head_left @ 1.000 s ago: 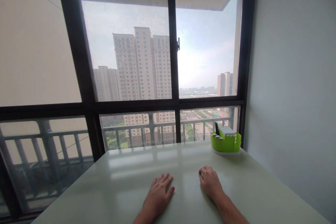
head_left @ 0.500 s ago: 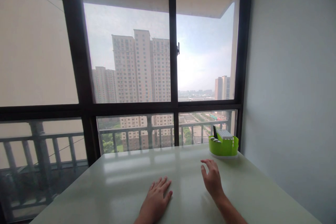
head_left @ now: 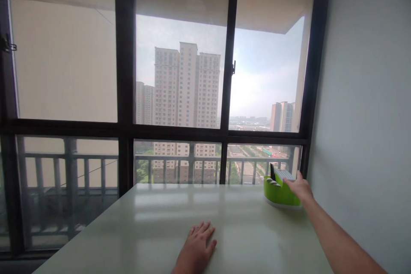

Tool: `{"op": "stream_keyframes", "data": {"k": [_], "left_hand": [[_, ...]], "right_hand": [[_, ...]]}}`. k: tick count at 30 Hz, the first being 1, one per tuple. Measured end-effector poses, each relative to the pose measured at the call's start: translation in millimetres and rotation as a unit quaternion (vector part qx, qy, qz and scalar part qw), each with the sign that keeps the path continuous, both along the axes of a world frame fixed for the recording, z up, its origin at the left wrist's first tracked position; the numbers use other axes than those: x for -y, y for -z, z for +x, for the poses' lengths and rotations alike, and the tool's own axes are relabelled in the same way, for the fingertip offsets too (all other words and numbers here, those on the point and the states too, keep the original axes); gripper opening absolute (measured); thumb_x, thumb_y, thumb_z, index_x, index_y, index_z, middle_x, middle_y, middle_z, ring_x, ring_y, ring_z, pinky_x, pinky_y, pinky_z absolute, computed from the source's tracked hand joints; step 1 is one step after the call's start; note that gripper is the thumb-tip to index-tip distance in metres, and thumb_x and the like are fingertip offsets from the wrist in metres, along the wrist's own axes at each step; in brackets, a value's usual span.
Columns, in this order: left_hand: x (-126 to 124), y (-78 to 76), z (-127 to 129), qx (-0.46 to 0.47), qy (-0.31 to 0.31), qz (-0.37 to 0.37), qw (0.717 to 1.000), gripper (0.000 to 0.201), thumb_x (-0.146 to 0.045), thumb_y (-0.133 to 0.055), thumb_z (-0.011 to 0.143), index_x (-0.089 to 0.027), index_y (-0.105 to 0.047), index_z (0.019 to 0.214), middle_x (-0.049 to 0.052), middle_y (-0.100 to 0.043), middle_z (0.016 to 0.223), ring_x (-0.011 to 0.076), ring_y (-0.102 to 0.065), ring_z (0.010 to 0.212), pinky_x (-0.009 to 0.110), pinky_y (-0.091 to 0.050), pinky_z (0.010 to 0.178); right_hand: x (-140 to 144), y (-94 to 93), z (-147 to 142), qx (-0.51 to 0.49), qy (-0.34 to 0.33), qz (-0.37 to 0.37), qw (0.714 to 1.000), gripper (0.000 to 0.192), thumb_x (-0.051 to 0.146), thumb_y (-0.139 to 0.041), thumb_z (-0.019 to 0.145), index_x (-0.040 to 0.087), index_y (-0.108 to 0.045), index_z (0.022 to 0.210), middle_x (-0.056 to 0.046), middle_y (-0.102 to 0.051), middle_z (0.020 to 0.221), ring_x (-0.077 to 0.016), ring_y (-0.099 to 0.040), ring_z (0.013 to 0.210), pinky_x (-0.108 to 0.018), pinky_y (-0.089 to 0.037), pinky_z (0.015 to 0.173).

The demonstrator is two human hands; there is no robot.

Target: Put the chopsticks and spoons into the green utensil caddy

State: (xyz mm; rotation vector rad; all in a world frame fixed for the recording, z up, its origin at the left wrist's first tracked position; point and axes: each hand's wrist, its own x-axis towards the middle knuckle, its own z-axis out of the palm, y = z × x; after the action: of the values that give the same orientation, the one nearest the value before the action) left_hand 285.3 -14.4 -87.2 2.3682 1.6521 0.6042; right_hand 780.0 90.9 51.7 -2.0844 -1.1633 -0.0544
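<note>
My left hand point(head_left: 196, 246) lies flat on the pale glossy tabletop point(head_left: 154, 239), palm down, fingers slightly spread and holding nothing. At the table's far right corner stands a bright green desk organizer point(head_left: 276, 195) with a pale base. A black upright item point(head_left: 272, 172), some white rounded pieces point(head_left: 273, 182) and a white ridged block point(head_left: 285, 174) show in it. Reaching out over the organizer's right end, my right hand point(head_left: 301, 187) has its thumb and fingers apart. Whether its fingertips touch the organizer or the white block cannot be made out.
A dark-framed window point(head_left: 224, 135) rises behind the table's far edge, with a railing point(head_left: 191, 165) and tall buildings outside. A plain pale wall point(head_left: 366, 94) stands close on the right side.
My right hand has moved forward and right, from above the tabletop to the green organizer. My left hand stays flat on the table. The view has shifted slightly.
</note>
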Motion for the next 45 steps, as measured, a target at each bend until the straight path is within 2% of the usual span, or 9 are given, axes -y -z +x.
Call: {"op": "stream_keyframes", "data": {"k": [3,7,15,20,25,29,34,40,45], "left_hand": [[0.3,0.6,0.0,0.012,-0.001,-0.002,1.000,0.053,-0.051,-0.048,0.093,-0.035,-0.055,0.143,-0.001,-0.042,0.159,0.0269,-0.034,0.150,0.052,-0.017,0.126],[-2.2,3.0,-0.9,0.023,-0.002,-0.011,1.000,0.054,-0.051,-0.050,0.091,-0.036,-0.056,0.143,-0.001,-0.041,0.160,0.0276,-0.033,0.150,0.052,-0.016,0.127],[-6.6,3.8,-2.5,0.031,-0.001,-0.023,0.999,0.054,-0.050,-0.051,0.090,-0.037,-0.056,0.143,-0.001,-0.042,0.159,0.0277,-0.033,0.150,0.052,-0.014,0.127],[-9.3,6.6,-3.4,0.032,0.003,-0.022,0.999,0.055,-0.051,-0.050,0.091,-0.036,-0.055,0.143,-0.001,-0.043,0.159,0.0279,-0.034,0.150,0.053,-0.016,0.127],[-13.2,12.2,-4.7,0.038,-0.002,-0.021,0.999,0.066,-0.054,-0.050,0.090,-0.030,-0.044,0.152,0.001,-0.043,0.159,0.0272,-0.033,0.150,0.050,-0.014,0.128],[-17.8,16.8,-7.4,0.051,-0.014,-0.018,0.998,0.079,-0.067,-0.043,0.091,-0.023,-0.037,0.156,0.008,-0.040,0.160,0.0291,-0.032,0.151,0.050,-0.017,0.127],[-24.5,19.6,-14.5,0.134,-0.027,-0.008,0.991,0.079,-0.070,-0.034,0.093,-0.023,-0.036,0.156,0.009,-0.042,0.159,0.0290,-0.033,0.150,0.051,-0.019,0.126],[-17.9,6.6,-21.9,0.308,0.003,0.012,0.951,0.070,-0.066,-0.033,0.096,-0.024,-0.046,0.150,0.007,-0.049,0.155,0.0257,-0.041,0.146,0.046,-0.029,0.124],[3.4,-3.6,-27.9,0.412,-0.016,0.007,0.911,0.067,-0.063,-0.029,0.098,-0.021,-0.047,0.147,0.012,-0.063,0.140,0.0273,-0.054,0.135,0.043,-0.041,0.116]], "right_hand": [[-12.5,11.8,8.4,0.012,-0.016,-0.024,1.000,0.094,0.066,-0.053,0.089,0.012,-0.022,0.160,-0.023,-0.058,0.130,-0.0357,-0.061,0.115,-0.039,-0.051,0.092],[-18.1,23.3,7.0,0.022,0.008,-0.004,1.000,0.084,0.062,-0.051,0.092,0.010,-0.032,0.155,-0.022,-0.063,0.124,-0.0367,-0.063,0.112,-0.040,-0.053,0.089],[-14.7,23.2,-3.3,0.036,0.019,0.017,0.999,0.081,0.058,-0.055,0.090,0.008,-0.038,0.151,-0.022,-0.064,0.119,-0.0350,-0.065,0.107,-0.038,-0.054,0.081],[-2.9,29.4,-27.2,0.056,0.009,0.050,0.997,0.080,0.063,-0.055,0.088,0.010,-0.042,0.146,-0.022,-0.060,0.123,-0.0346,-0.063,0.109,-0.038,-0.052,0.086],[21.1,36.8,-69.1,0.060,-0.038,0.086,0.994,0.077,0.065,-0.054,0.088,0.014,-0.042,0.144,-0.018,-0.058,0.122,-0.0323,-0.062,0.107,-0.037,-0.052,0.086],[46.6,39.0,-113.2,0.047,-0.098,0.113,0.988,0.074,0.063,-0.055,0.088,0.017,-0.040,0.144,-0.014,-0.056,0.124,-0.0294,-0.062,0.109,-0.035,-0.051,0.089],[88.9,38.4,-181.4,0.020,-0.172,0.134,0.976,0.070,0.057,-0.054,0.092,0.021,-0.034,0.148,-0.012,-0.054,0.127,-0.0268,-0.062,0.107,-0.033,-0.052,0.085],[138.0,33.3,-266.0,0.000,-0.224,0.135,0.965,0.068,0.051,-0.053,0.096,0.025,-0.027,0.154,-0.011,-0.053,0.124,-0.0256,-0.064,0.097,-0.032,-0.054,0.075],[155.9,37.9,-307.2,0.002,-0.257,0.170,0.951,0.071,0.050,-0.056,0.096,0.028,-0.023,0.155,-0.011,-0.052,0.127,-0.0306,-0.062,0.105,-0.038,-0.057,0.079]]}}
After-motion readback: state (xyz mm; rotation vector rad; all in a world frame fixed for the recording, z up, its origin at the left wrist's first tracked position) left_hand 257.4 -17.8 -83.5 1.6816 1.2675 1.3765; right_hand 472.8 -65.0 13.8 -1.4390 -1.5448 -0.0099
